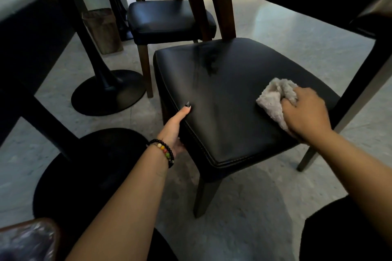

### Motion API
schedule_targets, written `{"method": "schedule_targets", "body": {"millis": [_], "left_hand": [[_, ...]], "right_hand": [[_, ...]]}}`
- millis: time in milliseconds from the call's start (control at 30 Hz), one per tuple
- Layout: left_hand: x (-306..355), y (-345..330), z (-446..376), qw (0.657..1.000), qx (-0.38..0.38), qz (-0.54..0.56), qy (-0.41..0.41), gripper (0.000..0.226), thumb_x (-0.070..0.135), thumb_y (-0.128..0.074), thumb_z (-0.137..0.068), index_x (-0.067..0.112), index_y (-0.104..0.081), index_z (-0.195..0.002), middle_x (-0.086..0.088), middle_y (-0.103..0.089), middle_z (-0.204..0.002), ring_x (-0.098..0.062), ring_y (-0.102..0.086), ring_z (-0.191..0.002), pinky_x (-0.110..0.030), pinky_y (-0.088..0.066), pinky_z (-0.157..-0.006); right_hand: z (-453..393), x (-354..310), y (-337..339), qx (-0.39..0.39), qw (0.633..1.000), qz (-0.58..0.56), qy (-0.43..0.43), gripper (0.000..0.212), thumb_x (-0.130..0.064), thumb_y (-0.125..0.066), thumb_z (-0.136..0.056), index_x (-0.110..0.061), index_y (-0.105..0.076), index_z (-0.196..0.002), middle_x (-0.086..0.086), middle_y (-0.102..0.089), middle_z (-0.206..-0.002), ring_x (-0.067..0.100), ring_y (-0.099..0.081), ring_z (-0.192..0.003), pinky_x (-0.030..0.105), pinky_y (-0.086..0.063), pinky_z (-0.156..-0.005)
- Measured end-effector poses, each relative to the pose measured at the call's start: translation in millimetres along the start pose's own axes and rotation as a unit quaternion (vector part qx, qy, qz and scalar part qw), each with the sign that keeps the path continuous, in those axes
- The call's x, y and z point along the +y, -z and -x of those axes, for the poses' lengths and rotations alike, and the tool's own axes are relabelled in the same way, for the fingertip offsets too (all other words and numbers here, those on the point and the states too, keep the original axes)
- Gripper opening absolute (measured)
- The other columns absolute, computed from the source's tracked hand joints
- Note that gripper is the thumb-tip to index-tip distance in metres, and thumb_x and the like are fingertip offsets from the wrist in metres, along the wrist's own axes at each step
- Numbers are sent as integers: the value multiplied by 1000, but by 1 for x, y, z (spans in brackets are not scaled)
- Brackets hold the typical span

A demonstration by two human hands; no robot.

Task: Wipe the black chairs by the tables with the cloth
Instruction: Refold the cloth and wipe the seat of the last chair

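Now my right hand (305, 112) has a bunched grip on the cloth (275, 99) at the near chair (222, 95) seat's right edge; left hand (175, 131) clasps the left rim. I'd sweep leftward in overlapping passes.

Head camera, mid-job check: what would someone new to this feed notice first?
The nearest black chair seat fills the centre. The right hand grips a bunched grey cloth on the seat's right side, while the left hand holds its left edge, thumb on top. More black chairs line up behind, beside dark round table bases on the pale floor at left.
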State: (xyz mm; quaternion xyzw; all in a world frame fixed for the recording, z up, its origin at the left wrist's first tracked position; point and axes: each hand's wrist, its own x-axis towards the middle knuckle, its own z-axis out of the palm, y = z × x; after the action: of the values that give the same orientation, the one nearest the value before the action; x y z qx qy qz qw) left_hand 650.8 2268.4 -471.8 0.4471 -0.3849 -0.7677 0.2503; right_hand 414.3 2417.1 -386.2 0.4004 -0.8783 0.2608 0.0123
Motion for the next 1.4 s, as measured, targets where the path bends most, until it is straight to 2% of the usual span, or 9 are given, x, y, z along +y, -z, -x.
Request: {"method": "schedule_targets", "body": {"millis": [133, 267, 433, 533, 600, 667, 933, 1167, 1400], "left_hand": [[-4, -17, 3, 996, 50, 67, -29, 80, 58, -81, -49, 18, -68, -117, -6, -72, -110, -26, -70, -99, -44, -54, -89], [-8, -21, 0, 993, 74, 65, -59, 89, 61, -76, -49, 11, -64, -123, -12, -67, -119, -31, -64, -109, -48, -48, -100], [-9, -18, 0, 994, 93, 17, -61, 99, 70, -70, -51, 10, -58, -129, -16, -61, -128, -35, -58, -118, -50, -44, -104], [-10, -23, 2, 990, 102, 87, -42, 93, 62, -79, -45, 15, -64, -124, -8, -68, -119, -30, -64, -109, -44, -47, -101], [-12, -27, 2, 987, 109, 107, -54, 89, 60, -80, -47, 15, -65, -122, -8, -69, -117, -30, -65, -108, -45, -48, -100], [-13, -27, -1, 984, 110, 124, -66, 87, 56, -81, -49, 13, -65, -122, -10, -68, -118, -31, -64, -110, -47, -47, -100], [-7, -28, 5, 988, 131, 47, -64, 76, 61, -71, -52, 14, -71, -113, -10, -71, -111, -30, -66, -105, -47, -48, -99], [48, -53, -12, 931, 324, -159, -64, 68, 47, -50, -89, 6, -35, -141, -18, -43, -141, -37, -46, -124, -39, -34, -107], [41, -45, -27, 880, 374, -280, -89, 60, 50, -32, -97, 13, -36, -144, -16, -45, -143, -35, -45, -127, -35, -35, -98]], "right_hand": [[14, -35, -25, -2, 1000, -2, 0, 26, -16, -52, -90, -6, -65, -110, 21, -61, -115, 43, -57, -104, 42, -45, -81], [64, -76, -36, -94, 983, -53, 147, 38, -16, -54, -91, -15, -60, -129, 11, -51, -140, 28, -42, -134, 38, -39, -105], [71, -65, -23, -137, 924, -60, 352, 40, -18, -62, -87, -14, -63, -127, 8, -55, -137, 28, -47, -132, 38, -40, -109], [-11, -35, -17, -77, 970, -11, 231, 45, -39, -59, -93, -27, -57, -136, 2, -55, -141, 27, -52, -127, 37, -37, -110], [-50, -22, -17, -59, 997, -33, 40, 45, -31, -55, -94, -20, -56, -138, 7, -54, -142, 29, -51, -128, 33, -39, -108], [-50, -36, -28, -51, 997, -43, -28, 45, -28, -57, -90, -13, -59, -133, 16, -59, -133, 35, -56, -122, 34, -44, -100], [23, -76, -49, -140, 941, -28, 306, 48, -23, -54, -91, -20, -51, -138, 7, -45, -144, 26, -35, -140, 39, -39, -108], [-100, -43, -44, -91, 995, -5, 40, 59, -51, -57, -91, -29, -46, -144, 11, -48, -144, 36, -49, -126, 39, -41, -105], [-59, -83, -83, -123, 941, -11, 316, 48, -30, -57, -88, -20, -52, -135, 8, -51, -132, 33, -50, -122, 38, -44, -94]]}}
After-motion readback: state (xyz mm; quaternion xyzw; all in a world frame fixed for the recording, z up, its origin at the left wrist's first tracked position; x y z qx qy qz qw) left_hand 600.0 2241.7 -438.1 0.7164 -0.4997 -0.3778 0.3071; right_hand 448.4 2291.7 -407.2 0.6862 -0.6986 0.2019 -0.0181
